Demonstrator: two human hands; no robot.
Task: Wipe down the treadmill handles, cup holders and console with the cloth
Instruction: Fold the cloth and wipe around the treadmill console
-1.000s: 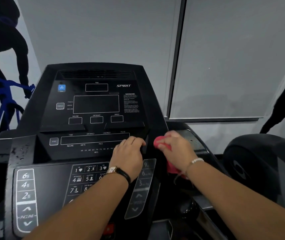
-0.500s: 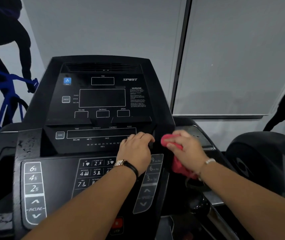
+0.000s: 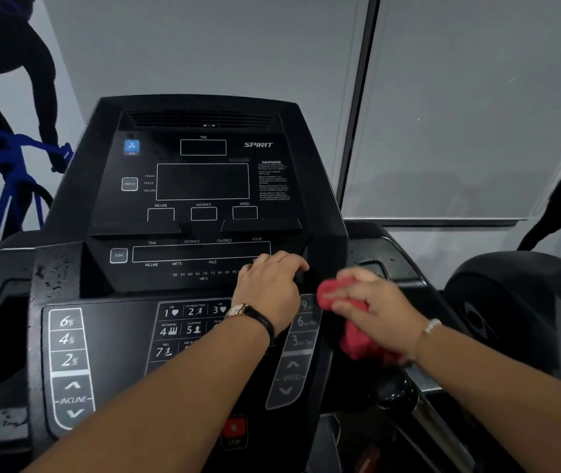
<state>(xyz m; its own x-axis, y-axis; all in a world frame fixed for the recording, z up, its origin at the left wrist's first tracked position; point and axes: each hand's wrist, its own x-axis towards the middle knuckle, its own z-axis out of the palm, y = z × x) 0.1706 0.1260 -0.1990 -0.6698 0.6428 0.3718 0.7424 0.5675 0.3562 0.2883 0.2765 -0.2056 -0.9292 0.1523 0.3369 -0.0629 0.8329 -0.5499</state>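
While the left hand rests on the console, its fingers curl over the ridge at the right end of the lower display strip and grip that edge. The right hand is closed around one red cloth, with the fingers bent over the bunched top. The cloth lies against the console's right flank, just beside the speed keypad, and its lower part hangs under the palm. The right hand is slightly blurred.

Counted items:
- Two hands, one cloth, one console.
- Six dark display windows on the console face.
- Three preset keys (6, 4, 2) on the incline keypad and three (9, 6, 3) on the speed keypad.
- Six numbered program keys in view; the left forearm hides the rest.
- One red stop button below the left forearm.
- One watch on the left wrist and one bracelet on the right.
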